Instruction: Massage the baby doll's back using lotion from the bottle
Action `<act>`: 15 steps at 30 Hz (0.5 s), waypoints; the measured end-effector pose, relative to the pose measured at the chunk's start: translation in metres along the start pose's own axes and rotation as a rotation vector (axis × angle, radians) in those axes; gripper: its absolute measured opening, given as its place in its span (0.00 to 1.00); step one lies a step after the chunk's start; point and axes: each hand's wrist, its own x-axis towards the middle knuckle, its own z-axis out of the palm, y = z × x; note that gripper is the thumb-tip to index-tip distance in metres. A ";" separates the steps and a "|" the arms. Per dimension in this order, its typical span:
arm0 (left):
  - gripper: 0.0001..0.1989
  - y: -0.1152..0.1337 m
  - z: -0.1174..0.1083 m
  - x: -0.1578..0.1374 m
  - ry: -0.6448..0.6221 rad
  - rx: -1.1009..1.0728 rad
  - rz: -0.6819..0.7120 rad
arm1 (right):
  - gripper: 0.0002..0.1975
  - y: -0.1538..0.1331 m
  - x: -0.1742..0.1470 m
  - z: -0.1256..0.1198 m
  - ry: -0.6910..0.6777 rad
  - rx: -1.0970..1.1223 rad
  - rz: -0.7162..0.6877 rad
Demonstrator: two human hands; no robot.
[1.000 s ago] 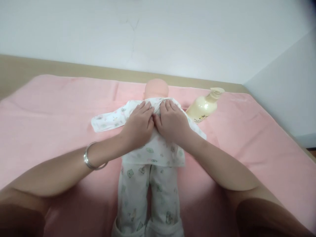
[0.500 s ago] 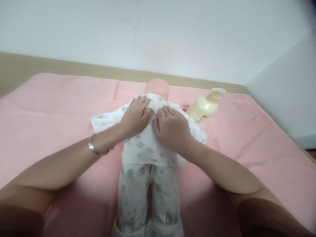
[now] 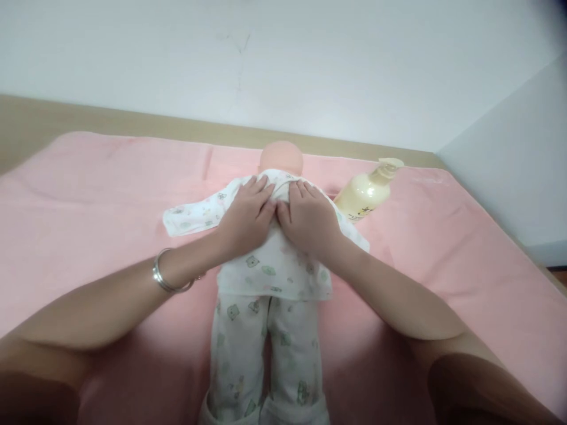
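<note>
A baby doll lies stretched out on a pink sheet, its smooth round head at the far end and no face showing. It wears a white printed top and matching trousers. My left hand rests flat on the left side of the doll's upper back, fingers extended toward the head. On the right side, my right hand lies palm down with its fingers stretched out. Both thumbs point inward and nearly meet at the middle. The cloth wrinkles between the hands. A silver bangle circles my left wrist.
A pale yellow pump bottle lies tilted beside the doll's right-hand sleeve. The pink sheet covers a wooden surface that meets a white wall behind. Another wall section stands at the right.
My right hand has slid slightly up toward the doll's head, and my left hand slightly down. The thumbs are closer together. The doll and bottle stay in place.
</note>
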 end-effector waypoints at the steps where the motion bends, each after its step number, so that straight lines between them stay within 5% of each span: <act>1: 0.29 -0.003 0.000 0.004 0.006 -0.002 -0.015 | 0.28 -0.004 -0.004 -0.002 0.018 -0.028 -0.008; 7: 0.31 -0.013 0.006 0.015 0.046 0.030 -0.023 | 0.24 -0.017 -0.015 -0.015 0.003 -0.094 -0.046; 15: 0.30 0.003 0.004 -0.006 0.056 0.110 0.027 | 0.26 0.012 0.013 -0.002 -0.092 0.100 0.004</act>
